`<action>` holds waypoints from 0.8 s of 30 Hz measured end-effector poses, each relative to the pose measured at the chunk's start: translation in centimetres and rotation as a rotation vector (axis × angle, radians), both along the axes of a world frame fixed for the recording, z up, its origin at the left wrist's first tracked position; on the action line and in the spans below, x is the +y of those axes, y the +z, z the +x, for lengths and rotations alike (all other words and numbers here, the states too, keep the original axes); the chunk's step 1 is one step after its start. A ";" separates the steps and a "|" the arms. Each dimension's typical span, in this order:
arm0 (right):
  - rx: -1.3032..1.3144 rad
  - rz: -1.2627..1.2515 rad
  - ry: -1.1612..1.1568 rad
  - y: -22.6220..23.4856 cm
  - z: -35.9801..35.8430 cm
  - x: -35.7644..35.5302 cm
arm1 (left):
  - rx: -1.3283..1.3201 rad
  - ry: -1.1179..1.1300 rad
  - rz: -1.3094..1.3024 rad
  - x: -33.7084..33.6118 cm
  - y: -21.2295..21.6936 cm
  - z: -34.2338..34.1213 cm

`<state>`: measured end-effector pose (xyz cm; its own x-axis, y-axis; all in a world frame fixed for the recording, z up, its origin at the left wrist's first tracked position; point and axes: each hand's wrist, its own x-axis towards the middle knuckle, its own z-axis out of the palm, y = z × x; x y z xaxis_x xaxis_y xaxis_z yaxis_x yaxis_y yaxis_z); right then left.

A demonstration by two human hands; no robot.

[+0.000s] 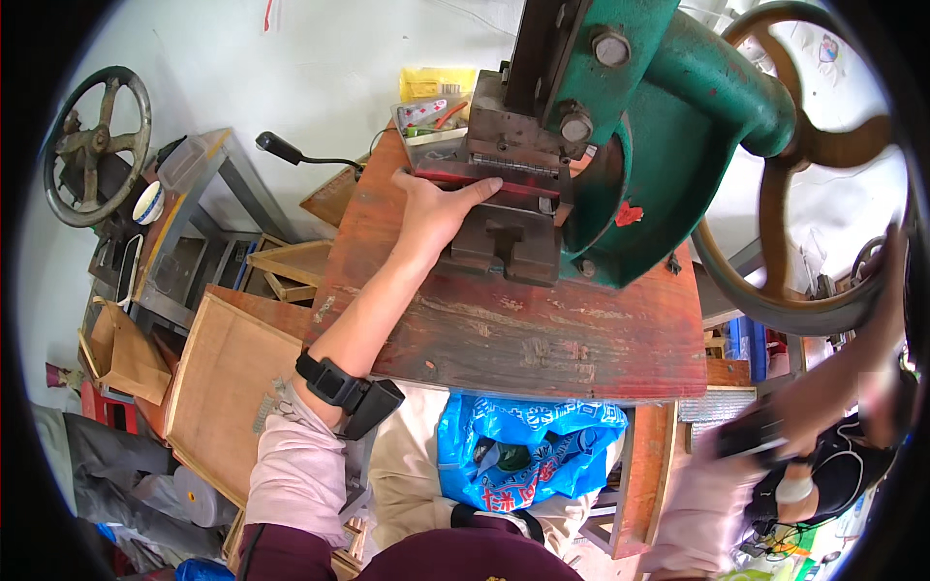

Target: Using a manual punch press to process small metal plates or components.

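Note:
A green hand press (668, 184) stands on a worn red-brown wooden table (542, 339). My left hand (438, 211) is closed on a narrow red strip (528, 200) that lies between the press's upper tooling (513, 131) and its grooved steel base block (509, 242). The thumb presses on the strip's front face; the other fingers are hidden behind it. At the far right, my right hand (889, 276) is against the rim of the press's large handwheel (775, 208). It is dark and smeared by motion, so its fingers cannot be made out.
A blue plastic bag (528, 445) rests at my lap below the table edge. Behind my left hand is a tray of small things (431, 126). Wooden trays (237, 378) and another handwheel (97, 145) are at left. Another person (833, 484) is at the lower right.

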<state>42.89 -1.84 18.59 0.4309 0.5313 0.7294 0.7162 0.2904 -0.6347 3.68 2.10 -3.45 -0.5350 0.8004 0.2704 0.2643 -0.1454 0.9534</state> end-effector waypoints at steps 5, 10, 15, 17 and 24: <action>0.362 0.579 0.212 -14.8 -5.5 1.0 | -0.145 -0.270 0.111 0.4 -0.4 -0.1; 0.276 -0.099 0.451 1.3 2.5 -0.1 | -0.237 -0.204 0.080 0.1 0.4 0.8; 0.168 0.054 0.231 1.2 -0.2 -0.1 | -0.165 -0.139 0.067 0.4 -0.2 -0.2; 0.345 0.287 0.259 -6.3 -0.6 -0.5 | -0.191 -0.160 0.056 0.2 0.3 0.4; 0.102 0.309 0.289 -7.4 -2.3 0.1 | -0.165 -0.180 0.083 0.5 -0.6 -0.1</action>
